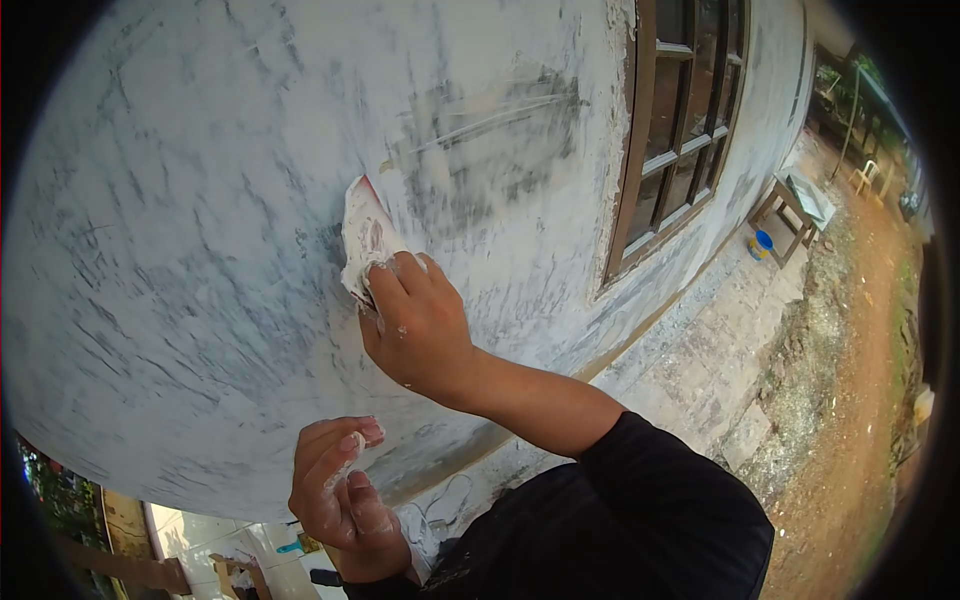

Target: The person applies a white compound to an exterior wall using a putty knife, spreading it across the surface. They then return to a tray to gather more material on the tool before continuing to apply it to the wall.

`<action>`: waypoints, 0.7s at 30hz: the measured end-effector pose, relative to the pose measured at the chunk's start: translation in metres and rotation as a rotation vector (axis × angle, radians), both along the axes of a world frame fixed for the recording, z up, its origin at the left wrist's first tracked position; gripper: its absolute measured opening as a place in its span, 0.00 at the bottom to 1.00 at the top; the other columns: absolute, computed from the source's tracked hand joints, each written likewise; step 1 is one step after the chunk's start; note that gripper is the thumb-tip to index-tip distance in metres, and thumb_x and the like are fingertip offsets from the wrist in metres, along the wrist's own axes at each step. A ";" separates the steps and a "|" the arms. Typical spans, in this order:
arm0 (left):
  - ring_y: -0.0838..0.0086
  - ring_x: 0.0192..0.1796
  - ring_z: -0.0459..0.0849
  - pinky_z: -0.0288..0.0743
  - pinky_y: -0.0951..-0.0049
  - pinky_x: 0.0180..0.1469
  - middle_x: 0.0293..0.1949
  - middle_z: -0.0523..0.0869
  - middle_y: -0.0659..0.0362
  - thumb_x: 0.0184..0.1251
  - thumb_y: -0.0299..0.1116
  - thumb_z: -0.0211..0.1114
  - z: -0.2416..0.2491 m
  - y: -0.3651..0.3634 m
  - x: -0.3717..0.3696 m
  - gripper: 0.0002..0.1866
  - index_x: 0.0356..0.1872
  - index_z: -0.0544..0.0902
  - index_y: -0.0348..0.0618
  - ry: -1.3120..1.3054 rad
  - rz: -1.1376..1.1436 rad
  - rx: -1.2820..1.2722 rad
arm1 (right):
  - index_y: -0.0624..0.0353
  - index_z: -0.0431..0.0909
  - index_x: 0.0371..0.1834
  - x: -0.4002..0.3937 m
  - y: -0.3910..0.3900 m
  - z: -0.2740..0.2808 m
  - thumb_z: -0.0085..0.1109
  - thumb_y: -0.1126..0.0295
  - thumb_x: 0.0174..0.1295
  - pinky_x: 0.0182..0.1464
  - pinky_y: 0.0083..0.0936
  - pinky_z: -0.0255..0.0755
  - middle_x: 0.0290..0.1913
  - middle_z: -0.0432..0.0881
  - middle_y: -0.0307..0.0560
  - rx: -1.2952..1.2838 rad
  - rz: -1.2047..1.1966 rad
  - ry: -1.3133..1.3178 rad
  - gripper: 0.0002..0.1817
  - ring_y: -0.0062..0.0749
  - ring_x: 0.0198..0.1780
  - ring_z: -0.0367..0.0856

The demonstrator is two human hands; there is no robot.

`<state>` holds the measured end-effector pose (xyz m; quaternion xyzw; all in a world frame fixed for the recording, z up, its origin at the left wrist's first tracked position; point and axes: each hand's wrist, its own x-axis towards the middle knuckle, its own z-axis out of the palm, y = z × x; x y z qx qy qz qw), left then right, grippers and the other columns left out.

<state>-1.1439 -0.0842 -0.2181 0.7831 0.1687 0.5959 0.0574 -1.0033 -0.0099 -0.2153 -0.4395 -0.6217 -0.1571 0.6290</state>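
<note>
A scraper [367,228] coated in white paste is pressed against the wall [250,170], its blade up and its lower end inside my right hand [418,325]. The fingers of that hand are wrapped round it, with white specks on the skin. The wall is whitish with grey streaks, and a darker grey patch lies to the right of the blade. Below, my left hand [345,490] is raised in front of the wall, smeared with white paste. Its fingers are curled but apart from the thumb, and nothing shows between them.
A brown-framed window [680,130] is at the upper right. Beyond it stand a wooden stool [785,222] and a blue bucket [761,244] on the ground. A dirt path [860,350] runs along the right. Tiled floor [205,530] and a wooden piece [240,577] lie at the lower left.
</note>
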 end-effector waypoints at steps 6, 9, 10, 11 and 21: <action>0.60 0.34 0.80 0.76 0.66 0.37 0.34 0.81 0.42 0.49 0.23 0.46 -0.006 -0.009 -0.030 0.22 0.49 0.73 0.30 -0.034 0.036 -0.029 | 0.66 0.73 0.32 -0.006 -0.040 -0.015 0.60 0.79 0.40 0.33 0.35 0.70 0.28 0.74 0.53 -0.216 0.341 0.092 0.12 0.49 0.31 0.74; 0.60 0.34 0.81 0.76 0.66 0.38 0.32 0.82 0.46 0.53 0.24 0.47 -0.005 -0.019 -0.035 0.18 0.45 0.75 0.32 -0.071 0.105 -0.066 | 0.66 0.76 0.32 -0.010 -0.035 -0.023 0.59 0.78 0.42 0.32 0.32 0.71 0.26 0.75 0.54 -0.400 0.548 0.194 0.11 0.48 0.28 0.76; 0.61 0.34 0.82 0.76 0.65 0.39 0.30 0.83 0.49 0.58 0.25 0.48 -0.003 -0.023 -0.037 0.13 0.43 0.75 0.35 -0.093 0.143 -0.109 | 0.66 0.77 0.32 -0.013 -0.030 -0.025 0.59 0.78 0.42 0.31 0.31 0.71 0.26 0.76 0.55 -0.415 0.577 0.271 0.11 0.46 0.28 0.77; 0.61 0.34 0.82 0.76 0.65 0.39 0.30 0.83 0.49 0.58 0.25 0.48 -0.004 -0.023 -0.042 0.13 0.43 0.75 0.35 -0.094 0.163 -0.102 | 0.66 0.78 0.32 -0.015 -0.025 -0.024 0.59 0.78 0.43 0.31 0.30 0.71 0.26 0.77 0.55 -0.428 0.605 0.349 0.11 0.45 0.27 0.78; 0.61 0.35 0.82 0.76 0.66 0.40 0.32 0.84 0.48 0.51 0.21 0.48 -0.025 -0.020 -0.068 0.15 0.41 0.77 0.30 -0.080 0.197 -0.154 | 0.68 0.79 0.35 -0.019 -0.011 -0.041 0.58 0.76 0.53 0.29 0.21 0.72 0.26 0.79 0.44 -0.738 0.749 0.531 0.08 0.24 0.26 0.77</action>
